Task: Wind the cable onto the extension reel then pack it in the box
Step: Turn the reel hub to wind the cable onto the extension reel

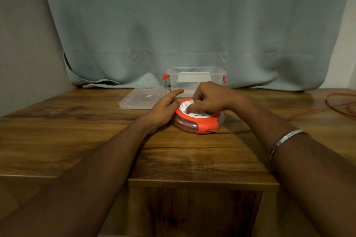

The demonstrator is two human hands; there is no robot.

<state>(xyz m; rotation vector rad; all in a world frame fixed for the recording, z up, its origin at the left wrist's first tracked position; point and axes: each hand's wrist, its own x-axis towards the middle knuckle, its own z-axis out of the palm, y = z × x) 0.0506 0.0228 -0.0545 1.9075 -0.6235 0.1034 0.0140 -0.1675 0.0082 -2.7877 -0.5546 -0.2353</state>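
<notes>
Under the right hand (209, 98), whose curled fingers are gripping the hub, the round orange-and-white plastic extension reel (198, 119) is taking up cable; the left hand (165, 107), fingers straight, is steadying its rim. Orange cable (317, 110) is trailing off right, unwound; the clear plastic box (196, 78) beyond the hands is waiting, lid off.

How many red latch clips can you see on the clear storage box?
2. One red clip is on the left end of the clear storage box, one red clip on its right end. Others may be hidden behind it.

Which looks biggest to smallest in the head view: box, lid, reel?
1. Clear box, though the hands hide its front.
2. and 3. Lid and extension reel look about alike; the reel sits nearer the camera, so no ranking between them.
</notes>
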